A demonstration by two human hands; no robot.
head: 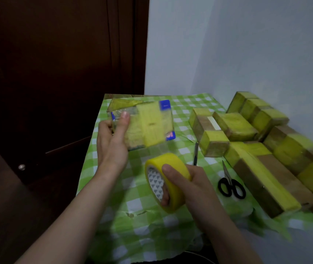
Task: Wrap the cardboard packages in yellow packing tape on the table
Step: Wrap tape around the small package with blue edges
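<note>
Far left: one dark wooden door (56,54).

Next: one left hand (111,138), fingers curled round the left edge of one cardboard package (148,124), thumb laid straight along its top face. Package held tilted over the far left part of the table (132,210), which is covered with a green-and-white checked cloth. Partly banded in yellow tape, blue print showing at two corners. Contact with the cloth: cannot tell.

Centre, nearer the camera: one tape roll (168,180), yellow, standing on edge with the patterned core facing left, held clear of the package. Gripped by one right hand (192,187), thumb pressed on the outer band, fingers hooked through the core.

Just beyond the right hand: one thin dark tool (195,153) lying on the cloth, kind not readable.

Right of the hand: one pair of scissors (232,185), black handles, blades together, flat on the cloth.

Far right: taped packages (235,126), brown cardboard with yellow bands, packed against one another beside the pale wall (247,44). Counted at least five; exact number lost to blur.
</note>
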